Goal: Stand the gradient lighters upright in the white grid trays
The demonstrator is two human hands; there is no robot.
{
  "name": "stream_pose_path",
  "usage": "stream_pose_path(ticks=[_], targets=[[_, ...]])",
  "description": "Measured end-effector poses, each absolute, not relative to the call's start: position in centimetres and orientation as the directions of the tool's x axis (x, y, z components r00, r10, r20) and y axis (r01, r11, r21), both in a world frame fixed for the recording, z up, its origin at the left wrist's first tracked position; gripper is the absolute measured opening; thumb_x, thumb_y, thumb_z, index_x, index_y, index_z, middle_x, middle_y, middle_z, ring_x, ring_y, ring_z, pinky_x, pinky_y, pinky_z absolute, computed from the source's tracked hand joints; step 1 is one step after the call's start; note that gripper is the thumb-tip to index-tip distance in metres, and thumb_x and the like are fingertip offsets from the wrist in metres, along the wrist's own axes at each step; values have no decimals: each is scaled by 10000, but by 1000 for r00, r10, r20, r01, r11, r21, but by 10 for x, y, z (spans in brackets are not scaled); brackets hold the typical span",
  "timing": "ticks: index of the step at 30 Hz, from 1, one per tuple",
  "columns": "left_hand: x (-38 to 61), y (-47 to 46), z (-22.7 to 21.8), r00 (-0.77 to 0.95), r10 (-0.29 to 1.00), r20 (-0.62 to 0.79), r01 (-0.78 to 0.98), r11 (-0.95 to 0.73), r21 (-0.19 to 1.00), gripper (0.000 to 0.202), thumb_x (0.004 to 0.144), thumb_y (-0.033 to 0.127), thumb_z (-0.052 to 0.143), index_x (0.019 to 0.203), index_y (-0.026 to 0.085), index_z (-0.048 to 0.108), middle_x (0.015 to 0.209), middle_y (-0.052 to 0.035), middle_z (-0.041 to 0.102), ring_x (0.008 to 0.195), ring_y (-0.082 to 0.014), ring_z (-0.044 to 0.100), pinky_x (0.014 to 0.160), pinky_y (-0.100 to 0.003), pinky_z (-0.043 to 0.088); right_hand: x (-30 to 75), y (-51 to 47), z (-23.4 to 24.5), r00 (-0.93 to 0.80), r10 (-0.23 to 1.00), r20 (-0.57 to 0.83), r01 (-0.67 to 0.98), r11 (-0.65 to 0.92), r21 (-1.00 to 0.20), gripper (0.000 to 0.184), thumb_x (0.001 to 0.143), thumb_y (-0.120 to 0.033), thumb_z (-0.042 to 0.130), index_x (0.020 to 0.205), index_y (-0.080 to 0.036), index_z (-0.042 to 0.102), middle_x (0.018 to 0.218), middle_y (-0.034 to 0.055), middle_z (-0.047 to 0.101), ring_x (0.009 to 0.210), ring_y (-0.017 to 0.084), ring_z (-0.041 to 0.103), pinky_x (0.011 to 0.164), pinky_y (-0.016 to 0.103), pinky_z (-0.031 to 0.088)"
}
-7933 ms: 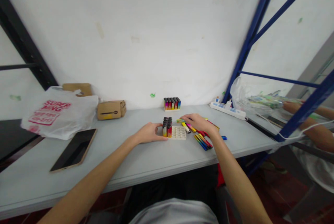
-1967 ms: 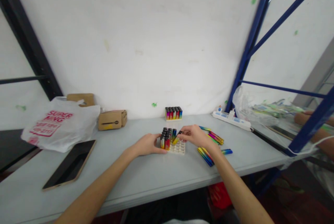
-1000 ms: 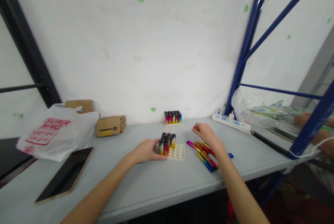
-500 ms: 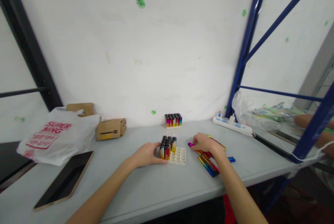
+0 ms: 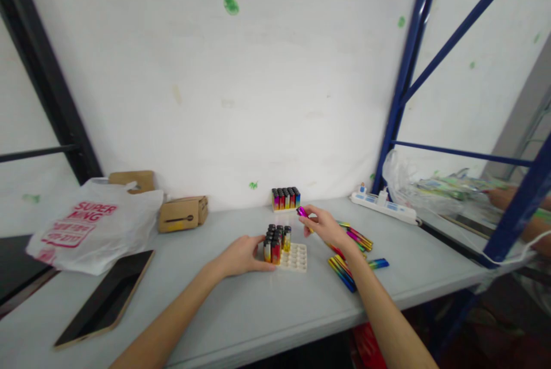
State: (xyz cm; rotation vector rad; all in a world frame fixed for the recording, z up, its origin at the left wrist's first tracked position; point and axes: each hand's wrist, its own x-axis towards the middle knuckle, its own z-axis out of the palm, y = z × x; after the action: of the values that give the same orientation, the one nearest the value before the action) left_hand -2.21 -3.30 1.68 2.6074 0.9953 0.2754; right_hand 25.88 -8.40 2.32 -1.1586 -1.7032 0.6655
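Observation:
My right hand pinches a purple lighter, raised above the table to the right of a white tray with round-edged slots. Several lighters with black tops stand upright in the tray's left part; slots at its right hold nothing. My left hand grips the tray's left end, fingers behind and thumb at the front. Beneath and beside my right forearm lies a loose pile of shiny, multicoloured lighters, partly hidden by the arm.
A full tray of lighters stands by the wall. At left are a small cardboard box, a plastic bag and a dark tablet. A white power strip lies at right near a blue post. Another person's hand is beyond.
My right hand has lifted the purple lighter from the pile and moved it up and left, uncovering more of the pile. My left hand and the tray have stayed in place.

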Motion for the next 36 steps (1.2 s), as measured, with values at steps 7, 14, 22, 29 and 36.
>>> stream_pose_path(ticks=[7,14,22,29,36], targets=[[-22,-31,15,736,673,70,609,-704,365,697,659,790,678,1024,197,657,688,19,606,605,-181,549,521,-269,293,251,-80,18,-127,937,326,177,345,-922,434,906,-624,519,1093,-243,434,733,-66,505,484,71,356,445,194,315],[-20,-34,19,750,658,61,599,-717,357,714,679,789,660,1061,185,659,701,0,629,618,-200,575,530,-271,309,243,-85,21,-18,927,374,444,343,-828,466,942,-635,437,844,-194,549,644,-37,460,534,104,389,495,227,321],[-18,-33,19,755,653,61,599,-724,341,754,681,810,644,1106,186,653,660,7,612,585,-195,562,515,-269,294,241,-90,24,35,882,469,697,315,-644,525,923,-612,447,602,-201,386,562,-43,325,569,113,343,549,266,230],[-17,-32,19,763,643,63,593,-736,326,777,679,821,630,1120,181,654,686,-3,629,591,-197,562,536,-273,313,240,-91,22,39,889,456,742,280,-609,440,882,-494,465,570,-204,350,560,-44,285,561,103,302,557,276,193],[-17,-30,17,767,638,71,590,-743,316,808,681,816,638,1173,174,647,694,-3,629,594,-198,561,545,-272,320,239,-96,23,-82,882,465,760,357,-543,379,867,-417,459,572,-204,352,548,-51,298,557,100,310,564,275,197]])
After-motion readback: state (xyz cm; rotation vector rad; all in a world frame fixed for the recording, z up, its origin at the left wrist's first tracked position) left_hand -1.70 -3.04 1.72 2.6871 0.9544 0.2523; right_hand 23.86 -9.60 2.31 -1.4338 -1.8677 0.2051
